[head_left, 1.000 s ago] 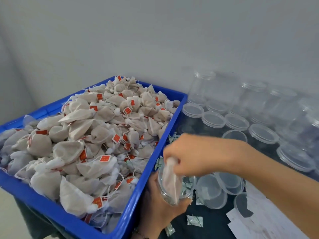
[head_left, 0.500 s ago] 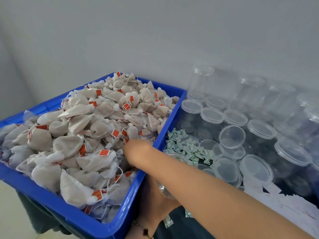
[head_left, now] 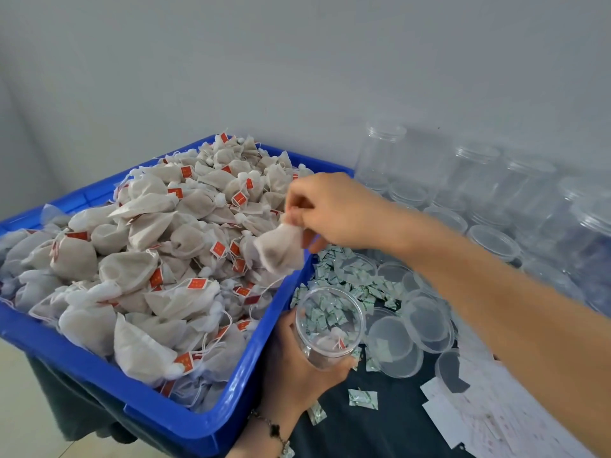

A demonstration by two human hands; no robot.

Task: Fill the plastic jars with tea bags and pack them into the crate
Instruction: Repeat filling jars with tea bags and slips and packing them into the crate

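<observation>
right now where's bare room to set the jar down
Barest patch: dark tabletop bordered by the blue crate, loose lids and white paper sheets, with a few stray packets. Crowded: packet pile, empty jars along the wall, crate heaped with tea bags.

We see small green-and-white sachets heaped on the dark counter, white paper slips at right, a grey wall behind.

No text is showing legibly: the red tags on the tea bags are bearing only tiny yellow marks, and print on the small sachets and paper sheets is blurring.
</observation>
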